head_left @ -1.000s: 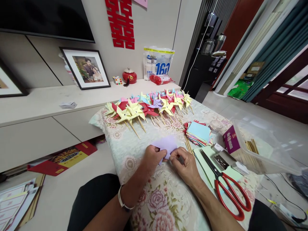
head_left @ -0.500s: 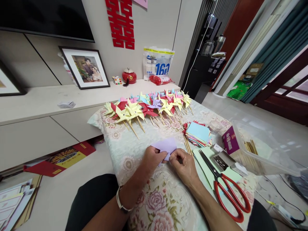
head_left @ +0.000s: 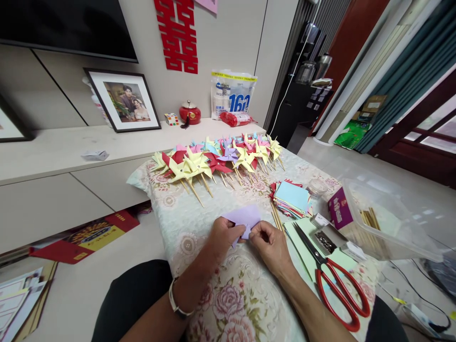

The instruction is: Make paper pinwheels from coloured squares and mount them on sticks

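Note:
A sheet of purple paper, partly folded in at its middle, is held between both hands above the floral tablecloth. My left hand grips its left side, the thumb pressed over the folded part. At the right edge my right hand pinches the paper with thumb and forefinger. Whatever lies under the fingertips is hidden. Beyond the hands, several paper pinwheels on wooden sticks lie in rows. To the right are a stack of coloured paper squares and red-handled scissors.
Right of the scissors' blades sits a small box of metal fasteners. A clear plastic bin with wooden sticks stands at the table's right edge. Loose sticks lie by the paper stack. Behind the table runs a low cabinet.
Both hands stay in nearly the same place on the purple paper. A folded flap shows slightly more between the thumbs. The whole view has shifted a little.

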Demonstrator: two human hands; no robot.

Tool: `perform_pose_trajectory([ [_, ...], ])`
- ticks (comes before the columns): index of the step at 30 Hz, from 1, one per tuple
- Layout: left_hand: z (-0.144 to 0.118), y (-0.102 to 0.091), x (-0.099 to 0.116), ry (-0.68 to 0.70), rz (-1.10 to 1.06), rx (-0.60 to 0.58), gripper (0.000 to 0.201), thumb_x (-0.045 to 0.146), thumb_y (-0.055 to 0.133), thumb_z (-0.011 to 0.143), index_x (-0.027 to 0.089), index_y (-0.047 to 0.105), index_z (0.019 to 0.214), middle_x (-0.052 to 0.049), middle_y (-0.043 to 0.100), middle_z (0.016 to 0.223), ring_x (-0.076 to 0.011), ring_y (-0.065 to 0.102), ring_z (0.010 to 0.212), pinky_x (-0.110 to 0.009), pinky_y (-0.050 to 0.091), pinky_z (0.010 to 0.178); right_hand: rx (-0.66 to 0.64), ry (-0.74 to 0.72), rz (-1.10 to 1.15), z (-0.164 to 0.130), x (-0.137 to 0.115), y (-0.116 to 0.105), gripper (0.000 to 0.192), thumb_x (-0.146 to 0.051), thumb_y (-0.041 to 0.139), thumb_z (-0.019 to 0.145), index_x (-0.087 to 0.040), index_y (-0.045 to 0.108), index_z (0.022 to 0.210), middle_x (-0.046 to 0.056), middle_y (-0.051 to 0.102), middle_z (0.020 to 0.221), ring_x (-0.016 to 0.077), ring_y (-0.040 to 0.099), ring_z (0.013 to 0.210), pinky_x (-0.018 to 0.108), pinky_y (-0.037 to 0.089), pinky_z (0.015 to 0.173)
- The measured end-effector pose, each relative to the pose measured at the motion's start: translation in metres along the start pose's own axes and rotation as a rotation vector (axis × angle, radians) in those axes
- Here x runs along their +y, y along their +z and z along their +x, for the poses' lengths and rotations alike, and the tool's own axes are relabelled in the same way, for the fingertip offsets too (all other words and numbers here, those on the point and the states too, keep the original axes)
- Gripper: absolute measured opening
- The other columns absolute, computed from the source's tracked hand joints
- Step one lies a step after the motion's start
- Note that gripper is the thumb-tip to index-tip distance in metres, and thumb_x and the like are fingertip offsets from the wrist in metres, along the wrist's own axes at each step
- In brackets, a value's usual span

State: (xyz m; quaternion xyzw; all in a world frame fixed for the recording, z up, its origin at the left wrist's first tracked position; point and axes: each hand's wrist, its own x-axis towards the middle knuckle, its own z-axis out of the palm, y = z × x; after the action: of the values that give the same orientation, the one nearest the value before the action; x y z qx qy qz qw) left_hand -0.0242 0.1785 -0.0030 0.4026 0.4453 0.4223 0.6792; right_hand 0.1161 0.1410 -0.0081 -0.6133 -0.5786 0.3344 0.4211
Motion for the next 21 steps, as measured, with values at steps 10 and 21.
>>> perform_pose_trajectory([
  [10, 0.0007, -0.0005, -0.0024, 0.017, 0.030, -0.028, 0.009, 0.023, 0.063, 0.055, 0.016, 0.061, 0.061, 0.002, 0.058, 0.052, -0.0122, 0.049, 0.049, -0.024, 0.042, 0.049, -0.006, -0.015, -0.017, 0.0000, -0.0005, -0.0001, 0.011, -0.024, 0.056, 0.070, -0.020, 0.055, 0.060, -0.003, 0.048, 0.056, 0.0135, 0.044, 0.056, 0.025, 0.033, 0.053],
  [21, 0.0028, -0.0025, -0.0079, 0.022, 0.068, -0.038, 0.013, 0.020, 0.061, 0.056, 0.017, 0.065, 0.068, 0.003, 0.059, 0.054, -0.0117, 0.049, 0.049, -0.023, 0.042, 0.047, -0.014, -0.065, -0.088, -0.0004, 0.0019, -0.0017, 0.012, -0.024, 0.056, 0.071, -0.022, 0.054, 0.060, -0.003, 0.048, 0.055, 0.0141, 0.044, 0.055, 0.024, 0.033, 0.052],
])
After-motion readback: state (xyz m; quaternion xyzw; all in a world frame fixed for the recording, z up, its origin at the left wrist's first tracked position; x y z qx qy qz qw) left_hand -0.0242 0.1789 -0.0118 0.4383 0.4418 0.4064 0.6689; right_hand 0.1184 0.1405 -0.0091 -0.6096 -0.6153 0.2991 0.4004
